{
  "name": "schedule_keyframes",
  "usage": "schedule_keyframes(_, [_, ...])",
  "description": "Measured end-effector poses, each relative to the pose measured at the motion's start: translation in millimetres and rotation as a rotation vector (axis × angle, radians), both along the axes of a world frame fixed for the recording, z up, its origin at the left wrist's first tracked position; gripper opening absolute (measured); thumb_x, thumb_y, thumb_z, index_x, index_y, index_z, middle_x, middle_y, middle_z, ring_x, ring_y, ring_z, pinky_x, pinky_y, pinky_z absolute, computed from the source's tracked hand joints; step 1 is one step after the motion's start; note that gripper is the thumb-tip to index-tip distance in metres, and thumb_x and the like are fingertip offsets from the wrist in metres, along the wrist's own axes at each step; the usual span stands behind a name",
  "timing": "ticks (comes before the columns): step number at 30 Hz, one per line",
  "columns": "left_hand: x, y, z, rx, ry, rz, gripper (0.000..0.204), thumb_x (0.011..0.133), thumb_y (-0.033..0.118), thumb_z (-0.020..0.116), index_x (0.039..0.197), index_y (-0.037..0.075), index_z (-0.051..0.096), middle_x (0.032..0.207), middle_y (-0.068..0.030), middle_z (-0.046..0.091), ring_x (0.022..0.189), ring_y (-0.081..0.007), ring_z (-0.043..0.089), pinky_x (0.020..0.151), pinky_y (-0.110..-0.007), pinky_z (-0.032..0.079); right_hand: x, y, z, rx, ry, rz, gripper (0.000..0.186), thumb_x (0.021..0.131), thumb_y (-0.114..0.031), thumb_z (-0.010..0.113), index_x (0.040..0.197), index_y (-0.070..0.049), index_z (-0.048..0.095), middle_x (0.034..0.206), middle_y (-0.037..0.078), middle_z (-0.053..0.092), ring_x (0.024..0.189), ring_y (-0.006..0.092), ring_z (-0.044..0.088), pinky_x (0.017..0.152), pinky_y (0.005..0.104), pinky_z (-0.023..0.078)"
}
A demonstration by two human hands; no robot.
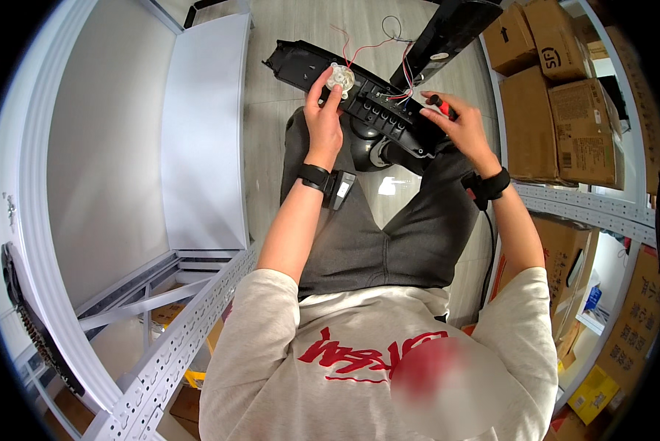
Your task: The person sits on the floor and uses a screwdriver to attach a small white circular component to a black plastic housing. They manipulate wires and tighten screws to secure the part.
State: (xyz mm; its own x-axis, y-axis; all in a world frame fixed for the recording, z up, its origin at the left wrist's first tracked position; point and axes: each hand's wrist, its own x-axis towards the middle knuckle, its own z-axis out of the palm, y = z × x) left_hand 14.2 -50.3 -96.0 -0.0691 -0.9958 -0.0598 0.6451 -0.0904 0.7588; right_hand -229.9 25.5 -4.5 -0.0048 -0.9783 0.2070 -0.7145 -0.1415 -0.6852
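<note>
In the head view, I look down from far away, and closest to me is a pale shirt (264, 375). Next come grey pants (352, 253), with the knees bent and apart. A long black panel (298, 67) sits out past the lap, slanting over the knees; I can't tell if it rests on them.

The left hand (324, 121) pinches a white round part (343, 74) between thumb and fingers, up against the panel's left half. The right hand (466, 126) is curled around a red and black tool (442, 105), maybe a screwdriver, by the panel's right end. I can't see the tool's tip, or whether the fingertips pinch anything else.

A row of small round bumps (383, 115) is in place on the panel, so I think that bit is done. Thin red wires (356, 53) curl loose beyond the white part, and more run by the tall black column (447, 33). The white part seems held by fingers only, so I guess fixing it and tidying the wires are left. The panel looks open to me, not closed up.

Off to the right, brown boxes (522, 125) are stacked on a metal rack (576, 200).
</note>
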Motion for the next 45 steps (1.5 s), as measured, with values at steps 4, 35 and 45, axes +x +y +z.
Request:
schedule_keyframes(4, [2, -4, -4, 0.002, -0.013, -0.015, 0.041, 0.098, 0.005, 0.063, 0.139, 0.004, 0.056, 0.130, -0.0079, 0.061, 0.113, -0.0151, 0.061, 0.092, -0.029, 0.052, -14, -9, -2, 0.192, 0.059, -0.071, 0.048, 0.085, -0.045, 0.079, 0.110, -0.005, 0.073, 0.085, 0.012, 0.070, 0.073, 0.0222, 0.063, 0.069, 0.0342, 0.049])
schedule_keyframes(35, [-6, 1, 12, 0.151, -0.159, -0.181, 0.084, 0.078, -0.005, 0.078, 0.139, 0.010, 0.023, 0.129, -0.0107, 0.050, 0.114, -0.0211, 0.059, 0.087, -0.034, 0.055, 10, -15, -48, 0.562, -0.188, -0.097, 0.060, 0.076, -0.055, 0.084, 0.092, 0.002, 0.072, 0.076, 0.006, 0.068, 0.069, 0.0135, 0.061, 0.066, 0.0321, 0.049])
schedule_keyframes(45, [-7, -2, -2, 0.059, -0.135, -0.106, 0.078, 0.079, -0.007, 0.076, 0.137, 0.010, 0.026, 0.127, -0.0109, 0.052, 0.111, -0.0223, 0.062, 0.085, -0.036, 0.056, 15, -16, -51, 0.559, -0.158, -0.094, 0.061, 0.076, -0.054, 0.083, 0.094, 0.003, 0.071, 0.079, 0.008, 0.068, 0.072, 0.0151, 0.062, 0.069, 0.0328, 0.049])
